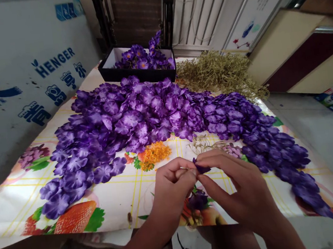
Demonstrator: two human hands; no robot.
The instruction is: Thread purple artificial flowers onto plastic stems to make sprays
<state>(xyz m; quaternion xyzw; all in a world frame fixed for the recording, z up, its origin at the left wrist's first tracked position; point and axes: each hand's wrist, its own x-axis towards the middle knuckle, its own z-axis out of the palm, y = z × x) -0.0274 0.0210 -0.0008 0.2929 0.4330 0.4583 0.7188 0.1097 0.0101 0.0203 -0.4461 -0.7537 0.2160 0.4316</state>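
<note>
Above the table's near edge, both hands meet at a purple fabric petal piece (pixel 201 169). My left hand (pixel 171 189) is closed in a pinch, apparently on the stem of an artificial flower; its fingers hide most of that stem. My right hand (pixel 240 184) grips the petal piece between thumb and fingers. Below the fingertips hangs another dark purple flower (pixel 198 200) on greenish stems. Just beyond my hands lie a small heap of orange flower centres (pixel 155 154) and a few loose pale stems (pixel 200 144).
A wide heap of purple petals (pixel 141 115) arcs across the patterned tablecloth (pixel 115 201). Behind it stand a black box (pixel 137 74) with finished-looking purple flowers and a tangle of dry-green stems (pixel 220 71). A chair (pixel 137 12) is at the far side, a large printed white surface (pixel 28 55) at left.
</note>
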